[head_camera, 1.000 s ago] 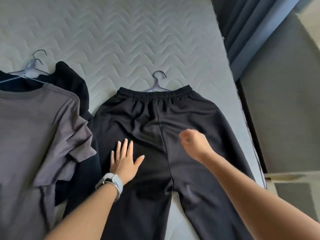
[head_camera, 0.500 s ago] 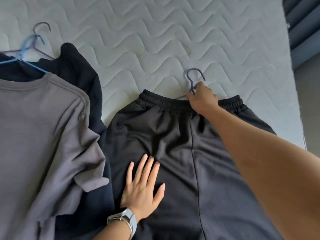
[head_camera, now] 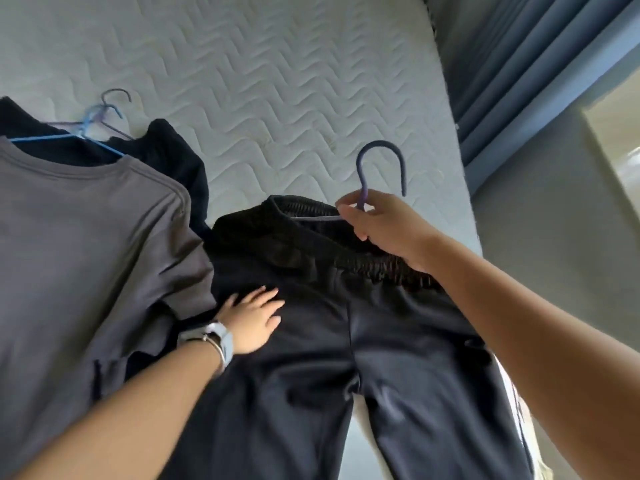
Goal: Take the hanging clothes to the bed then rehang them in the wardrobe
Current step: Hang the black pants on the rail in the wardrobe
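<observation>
Right, both hands are on the black trousers [head_camera: 346, 358], which lie spread on the bed [head_camera: 277, 81] with the legs running back toward the camera. The right hand [head_camera: 379, 228] is up at the waistband, fingers and thumb pinching the neck of the purple hanger [head_camera: 361, 181] just under its hook, and the hook stands clear above the elastic. The left hand [head_camera: 254, 318] lies flat with fingers spread, pressing the cloth near the hip, just beside the sleeve of the grey T-shirt [head_camera: 86, 244]. That shirt sits on a blue hanger [head_camera: 69, 138] over a darker garment [head_camera: 173, 150], with more hooks bunched at its collar.

By my read, the carry to the bed is done and this is the start of the trip back: the trousers are being picked up for the wardrobe, which is out of view. The hanger's arms are buried in the waistband, so whether they sit evenly I can't tell, and the band does look bunched on the right. The next move calls for a steady lift by that neck. The left hand should come off or gather the legs so nothing drags or snags the shirt.
</observation>
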